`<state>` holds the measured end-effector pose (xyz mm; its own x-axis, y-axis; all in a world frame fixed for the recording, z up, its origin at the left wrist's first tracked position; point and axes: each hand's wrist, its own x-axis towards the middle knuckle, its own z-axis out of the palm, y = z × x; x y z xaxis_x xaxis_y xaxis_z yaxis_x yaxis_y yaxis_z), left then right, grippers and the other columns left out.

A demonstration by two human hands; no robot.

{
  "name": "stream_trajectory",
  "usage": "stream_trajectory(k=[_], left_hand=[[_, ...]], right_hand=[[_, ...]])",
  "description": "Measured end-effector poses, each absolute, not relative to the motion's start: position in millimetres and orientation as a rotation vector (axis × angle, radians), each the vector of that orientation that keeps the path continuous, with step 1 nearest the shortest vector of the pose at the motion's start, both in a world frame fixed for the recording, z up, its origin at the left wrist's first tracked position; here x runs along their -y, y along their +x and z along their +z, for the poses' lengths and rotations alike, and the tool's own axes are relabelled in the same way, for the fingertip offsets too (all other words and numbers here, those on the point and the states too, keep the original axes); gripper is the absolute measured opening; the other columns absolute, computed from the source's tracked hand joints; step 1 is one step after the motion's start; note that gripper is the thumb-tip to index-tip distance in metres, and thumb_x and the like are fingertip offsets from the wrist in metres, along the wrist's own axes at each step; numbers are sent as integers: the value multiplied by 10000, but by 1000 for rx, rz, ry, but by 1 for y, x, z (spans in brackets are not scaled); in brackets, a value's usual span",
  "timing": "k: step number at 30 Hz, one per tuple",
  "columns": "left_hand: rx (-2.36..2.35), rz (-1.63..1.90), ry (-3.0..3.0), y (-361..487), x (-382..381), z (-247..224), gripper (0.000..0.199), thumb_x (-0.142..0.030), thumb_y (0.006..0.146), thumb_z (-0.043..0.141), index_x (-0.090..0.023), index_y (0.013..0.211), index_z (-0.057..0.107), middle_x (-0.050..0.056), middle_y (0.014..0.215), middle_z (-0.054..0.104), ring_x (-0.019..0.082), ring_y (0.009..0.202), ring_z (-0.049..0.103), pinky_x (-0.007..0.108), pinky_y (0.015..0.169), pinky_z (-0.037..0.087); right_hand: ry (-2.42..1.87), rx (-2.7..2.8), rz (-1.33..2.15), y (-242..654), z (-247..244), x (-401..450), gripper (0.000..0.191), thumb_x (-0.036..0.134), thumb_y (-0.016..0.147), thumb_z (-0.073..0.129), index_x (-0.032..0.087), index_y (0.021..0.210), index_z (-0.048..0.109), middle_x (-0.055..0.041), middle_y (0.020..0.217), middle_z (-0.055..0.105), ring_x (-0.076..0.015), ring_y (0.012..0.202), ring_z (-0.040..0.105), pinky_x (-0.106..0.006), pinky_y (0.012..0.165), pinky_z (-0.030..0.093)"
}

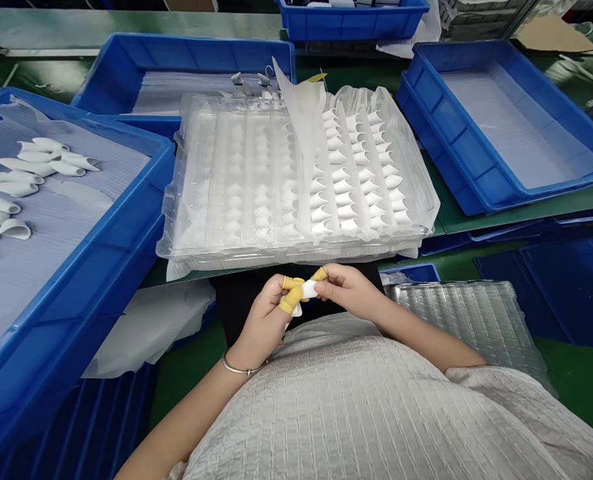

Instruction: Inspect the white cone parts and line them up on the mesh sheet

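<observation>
Both hands meet close to the body, just below the near edge of a clear plastic tray [231, 253]. My left hand [271, 310], with yellow finger covers, is closed on a small white piece [309, 289]. The fingers of my right hand [343, 288] pinch the same piece from the other side; one fingertip there has a yellow cover. Another bit of white shows under the left fingers, too hidden to make out. Rows of white curved pieces [345, 180] stand in the tray's right half, while a translucent sheet covers its left half.
A blue bin [141, 193] at the left holds several loose white pieces [39, 157]. Behind the tray is another blue bin [201, 50], and a lined one [469, 150] stands at the right. Clear trays [471, 317] lie low at the right.
</observation>
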<state>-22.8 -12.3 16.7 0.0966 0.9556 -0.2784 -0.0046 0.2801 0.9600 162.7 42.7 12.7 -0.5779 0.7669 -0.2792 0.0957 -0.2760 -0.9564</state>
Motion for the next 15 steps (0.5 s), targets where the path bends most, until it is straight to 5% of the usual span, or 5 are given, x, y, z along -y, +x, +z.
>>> stream_trajectory(k=[11, 15], left_hand=[[-1178, 868, 780, -19, 13, 17, 285, -485, 955, 473, -207, 930, 531, -43, 733, 559, 61, 483, 349, 193, 442, 286], [-1194, 871, 891, -19, 12, 17, 245, -424, 897, 592, -196, 969, 533, -43, 736, 557, 67, 541, 420, 192, 488, 337]], right_hand=[[-1010, 1490, 1849, 169, 10, -43, 257, 359, 853, 683, 170, 1023, 647, -28, 883, 638, -152, 797, 591, -290, 732, 481], [-1012, 1566, 1779, 172, 8, -43, 276, 341, 865, 679, 183, 1088, 645, -45, 954, 652, -176, 878, 607, -312, 785, 489]])
